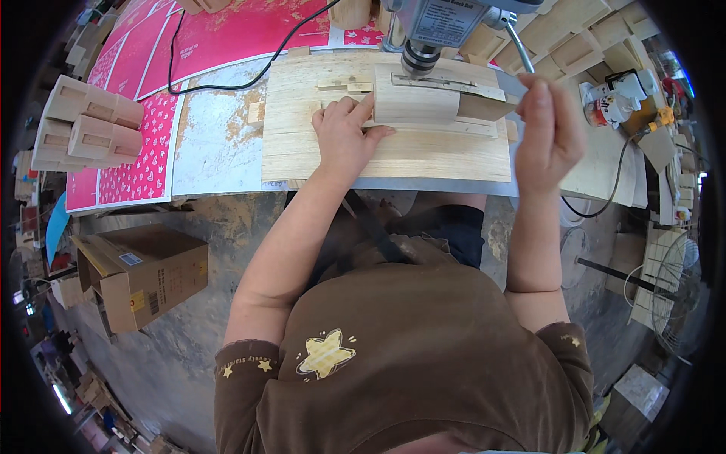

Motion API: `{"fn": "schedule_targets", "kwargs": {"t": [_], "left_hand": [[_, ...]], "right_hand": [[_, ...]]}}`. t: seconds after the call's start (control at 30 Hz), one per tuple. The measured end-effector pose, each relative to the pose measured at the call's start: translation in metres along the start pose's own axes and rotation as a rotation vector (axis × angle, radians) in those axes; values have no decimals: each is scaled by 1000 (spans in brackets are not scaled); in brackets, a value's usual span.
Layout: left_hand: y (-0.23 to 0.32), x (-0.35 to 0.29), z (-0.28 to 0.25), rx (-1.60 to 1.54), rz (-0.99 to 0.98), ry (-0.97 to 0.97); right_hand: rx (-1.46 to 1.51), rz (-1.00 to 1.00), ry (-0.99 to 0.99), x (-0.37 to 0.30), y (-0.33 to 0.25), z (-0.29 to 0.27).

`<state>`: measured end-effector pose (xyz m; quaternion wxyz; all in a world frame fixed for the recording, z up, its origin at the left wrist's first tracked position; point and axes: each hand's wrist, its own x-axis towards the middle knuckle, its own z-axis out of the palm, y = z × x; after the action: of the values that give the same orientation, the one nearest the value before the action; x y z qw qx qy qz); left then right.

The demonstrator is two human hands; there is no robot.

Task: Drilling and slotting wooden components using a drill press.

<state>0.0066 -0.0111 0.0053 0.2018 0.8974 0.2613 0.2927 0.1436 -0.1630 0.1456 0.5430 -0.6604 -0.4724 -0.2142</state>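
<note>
A pale wooden block (416, 102) with a rounded face lies in a wooden jig on a flat wooden board (318, 163). My left hand (344, 136) holds the block's left end, forefinger up along the end and thumb near its front lower corner. Over the block stands a bench drill (442, 23), its chuck (420, 59) close above a slotted strip on the block's far side. My right hand (552, 132) is raised at the right, fingers closed around the end of the drill's feed lever (519, 45). The drill bit's tip cannot be made out.
Stacked wooden blocks with cut recesses (91, 125) stand at the left on a pink patterned sheet. A black cable (227, 88) crosses the table. More wooden pieces (582, 45) are piled at the far right, near a white container (609, 110). A cardboard box (147, 272) sits on the floor.
</note>
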Motion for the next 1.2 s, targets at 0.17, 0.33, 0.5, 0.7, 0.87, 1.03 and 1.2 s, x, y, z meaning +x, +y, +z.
{"fn": "schedule_targets", "kwargs": {"t": [0.17, 0.33, 0.5, 0.7, 0.87, 1.03, 1.2], "left_hand": [[5, 5, -1, -12, 44, 51], [-1, 2, 1, -7, 10, -10], [-2, 1, -2, 4, 8, 2], [-2, 12, -10, -155, -122, -139], [2, 17, -8, -262, -95, -137], [-3, 22, -7, -330, -62, -93], [-11, 21, -24, -230, 17, -49]], "right_hand": [[-24, -151, 15, -33, 44, 26], [-3, -207, 51, -35, 55, 36], [5, -419, 80, 0, 41, 13], [-133, 6, 60, 145, 37, 20], [36, 18, -71, 155, 48, 26], [93, 152, -432, 71, 74, -5], [-236, -34, -726, -19, 86, -1]]}}
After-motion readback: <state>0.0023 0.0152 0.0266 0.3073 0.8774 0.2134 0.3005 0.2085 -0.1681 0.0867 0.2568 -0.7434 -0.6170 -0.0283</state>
